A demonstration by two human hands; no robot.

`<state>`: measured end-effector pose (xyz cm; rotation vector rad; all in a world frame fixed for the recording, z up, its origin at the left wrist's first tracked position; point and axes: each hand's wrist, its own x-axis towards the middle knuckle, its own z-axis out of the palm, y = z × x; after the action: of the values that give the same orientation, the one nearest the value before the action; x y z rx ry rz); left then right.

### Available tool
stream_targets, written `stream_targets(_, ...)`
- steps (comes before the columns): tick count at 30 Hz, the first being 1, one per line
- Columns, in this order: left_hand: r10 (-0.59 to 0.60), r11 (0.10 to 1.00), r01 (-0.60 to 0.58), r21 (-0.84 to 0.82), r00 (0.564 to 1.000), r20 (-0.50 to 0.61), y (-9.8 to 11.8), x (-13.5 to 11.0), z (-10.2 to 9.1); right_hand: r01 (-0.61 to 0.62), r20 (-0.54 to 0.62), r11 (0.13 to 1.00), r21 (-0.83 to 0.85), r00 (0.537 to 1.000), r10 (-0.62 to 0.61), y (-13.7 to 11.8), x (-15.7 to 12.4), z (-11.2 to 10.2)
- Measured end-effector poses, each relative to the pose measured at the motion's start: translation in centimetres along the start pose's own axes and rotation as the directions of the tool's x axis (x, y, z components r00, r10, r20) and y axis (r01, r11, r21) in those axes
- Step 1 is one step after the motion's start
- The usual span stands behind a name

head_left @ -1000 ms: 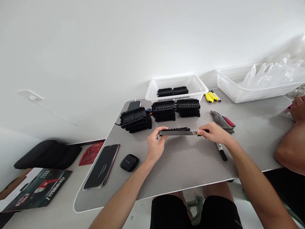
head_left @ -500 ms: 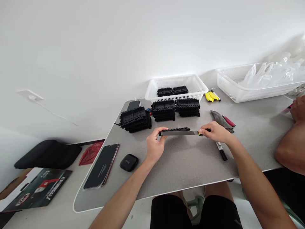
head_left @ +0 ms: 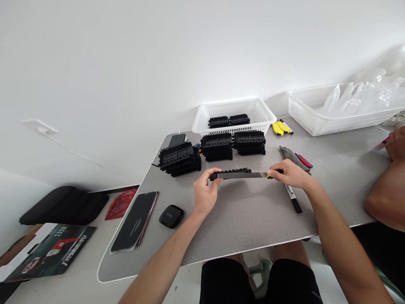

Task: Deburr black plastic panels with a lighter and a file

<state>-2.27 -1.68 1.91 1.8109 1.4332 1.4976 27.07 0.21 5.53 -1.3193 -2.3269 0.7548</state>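
Note:
My left hand (head_left: 205,191) pinches the left end of a black plastic part (head_left: 238,170) with a toothed edge, held just above the table. In my right hand (head_left: 290,174) is a flat metal file (head_left: 245,175), gripped by its black-and-yellow handle. The file's long grey blade lies along the near edge of the part and hides much of it. Behind my hands stand a left stack (head_left: 179,159), a middle stack (head_left: 217,147) and a right stack (head_left: 249,142) of similar black parts.
A white basket (head_left: 268,119) holds more black parts; another basket (head_left: 316,123) holds plastic bags. A marker (head_left: 294,200), grey cloth (head_left: 289,155) and red object (head_left: 304,161) lie right. A phone (head_left: 135,221) and black case (head_left: 171,216) lie left. Another person's arm (head_left: 387,190) rests at right.
My right hand has slid the file a little to the right along the part's edge. My left hand has stayed nearly still with the part.

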Motion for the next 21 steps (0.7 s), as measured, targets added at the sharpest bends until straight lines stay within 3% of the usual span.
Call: stream_targets(21,-0.036,0.997,0.029,-0.074,0.995,-0.098,-1.0,0.9,-0.4,-0.058,-0.001,0.998,0.014,0.998,0.058,2.1,-0.7,-1.4)
